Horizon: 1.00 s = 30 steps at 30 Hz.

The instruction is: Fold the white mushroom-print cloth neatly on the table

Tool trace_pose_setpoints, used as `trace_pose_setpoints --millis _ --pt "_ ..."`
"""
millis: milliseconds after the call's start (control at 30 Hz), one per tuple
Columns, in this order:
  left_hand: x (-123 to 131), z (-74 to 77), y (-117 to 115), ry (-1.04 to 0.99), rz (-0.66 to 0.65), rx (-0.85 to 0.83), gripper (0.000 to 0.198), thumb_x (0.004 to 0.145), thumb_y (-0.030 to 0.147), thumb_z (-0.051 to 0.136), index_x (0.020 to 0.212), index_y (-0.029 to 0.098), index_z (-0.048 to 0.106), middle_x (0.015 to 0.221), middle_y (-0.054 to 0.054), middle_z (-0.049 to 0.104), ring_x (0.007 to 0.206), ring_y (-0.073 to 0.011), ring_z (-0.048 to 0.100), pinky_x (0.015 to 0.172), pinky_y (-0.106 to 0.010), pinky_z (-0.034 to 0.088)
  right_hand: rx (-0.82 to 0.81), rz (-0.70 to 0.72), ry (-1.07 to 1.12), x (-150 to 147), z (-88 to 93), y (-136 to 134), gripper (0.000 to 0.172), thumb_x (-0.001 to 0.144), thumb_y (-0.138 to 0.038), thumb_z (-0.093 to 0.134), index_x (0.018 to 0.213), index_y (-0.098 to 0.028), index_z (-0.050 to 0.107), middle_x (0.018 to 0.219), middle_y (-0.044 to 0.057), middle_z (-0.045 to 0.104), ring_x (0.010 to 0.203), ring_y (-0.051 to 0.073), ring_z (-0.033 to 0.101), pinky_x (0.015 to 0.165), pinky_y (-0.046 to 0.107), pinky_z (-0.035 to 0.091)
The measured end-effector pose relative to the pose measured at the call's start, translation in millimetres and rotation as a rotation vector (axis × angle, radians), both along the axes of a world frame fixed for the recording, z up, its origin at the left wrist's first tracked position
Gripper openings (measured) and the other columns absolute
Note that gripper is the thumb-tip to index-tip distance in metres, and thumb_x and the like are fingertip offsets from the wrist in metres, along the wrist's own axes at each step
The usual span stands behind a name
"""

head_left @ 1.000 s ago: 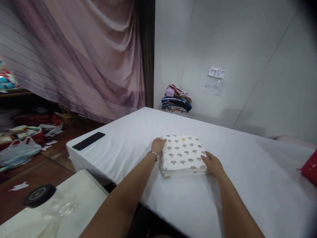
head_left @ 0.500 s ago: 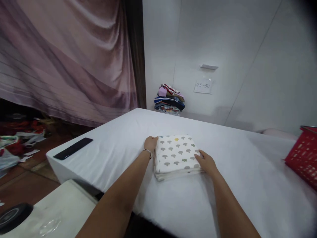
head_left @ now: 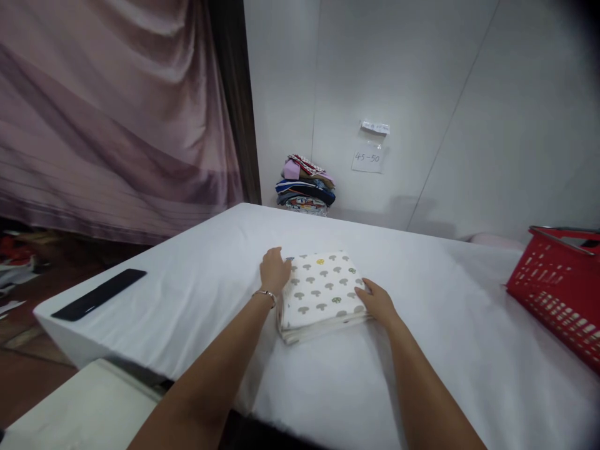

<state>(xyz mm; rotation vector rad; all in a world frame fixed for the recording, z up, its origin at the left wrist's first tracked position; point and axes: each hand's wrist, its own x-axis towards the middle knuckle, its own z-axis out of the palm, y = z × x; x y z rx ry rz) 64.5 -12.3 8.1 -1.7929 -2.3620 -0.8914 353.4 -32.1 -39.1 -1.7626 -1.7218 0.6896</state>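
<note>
Loosely curved and partly open, the left hand [head_left: 275,273] is touching the left edge of a folded white cloth [head_left: 323,290] near its far corner, while the right hand [head_left: 379,303] is resting its fingertips at the right edge (whether it is pinching any layers, I cannot tell). Printed with mushrooms, the cloth is lying flat on the white-covered table [head_left: 469,312], inward from its near edge. At the table's left corner a flat black object [head_left: 99,295] is lying; toward the right end a red basket [head_left: 557,275] is standing. Beyond the far edge, near the far-left corner, a pile of fabrics [head_left: 305,189] is rising.
</note>
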Motion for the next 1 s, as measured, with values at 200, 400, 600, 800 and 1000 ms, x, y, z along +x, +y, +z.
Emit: trace_pose_setpoints --millis 200,400,600,800,1000 --pt "17 -19.4 -15 0.269 -0.246 -0.177 0.055 0.088 0.043 0.034 0.132 0.011 0.039 0.145 -0.012 0.03 0.134 -0.0268 0.021 0.107 -0.044 0.021 0.009 -0.008 0.031 -1 -0.5 -2 0.057 0.077 -0.046 0.05 0.126 -0.017 0.05 0.128 0.009 0.053 0.115 0.024 0.05 0.098 0.037 0.038" --pt "14 -34.5 -22 0.217 -0.187 -0.278 0.058 0.089 0.046 0.025 0.136 0.015 0.034 0.148 -0.008 0.024 0.136 -0.0254 0.017 0.107 -0.049 0.019 0.012 0.019 -0.022 2 14.4 -8 0.054 0.078 -0.042 0.05 0.125 -0.016 0.051 0.126 0.01 0.055 0.114 0.024 0.052 0.096 0.037 0.039" --pt "17 -34.4 -21 0.191 -0.181 -0.261 0.06 0.088 0.048 0.024 0.137 0.014 0.033 0.148 -0.007 0.023 0.136 -0.026 0.014 0.107 -0.052 0.018 0.435 0.262 -0.248 -54 53.9 -46 0.05 0.088 -0.044 0.04 0.13 -0.017 0.045 0.141 0.011 0.037 0.133 0.025 0.026 0.106 0.045 0.025" --pt "13 -39.1 -22 0.166 -0.187 -0.259 0.06 0.088 0.048 0.022 0.137 0.016 0.032 0.148 -0.008 0.022 0.137 -0.0257 0.013 0.107 -0.051 0.017 0.377 0.755 -0.502 -126 25.8 -92 0.068 0.083 -0.054 0.045 0.137 -0.015 0.033 0.144 0.015 0.029 0.134 0.029 0.02 0.107 0.051 0.015" --pt "13 -23.5 -10 0.139 -0.185 -0.28 0.06 0.086 0.053 0.027 0.131 0.016 0.042 0.143 -0.012 0.034 0.133 -0.03 0.023 0.104 -0.056 0.016 0.364 0.749 -0.563 -126 14.7 -94 0.073 0.082 -0.054 0.046 0.141 -0.015 0.025 0.147 0.015 0.021 0.135 0.031 0.015 0.108 0.05 0.012"
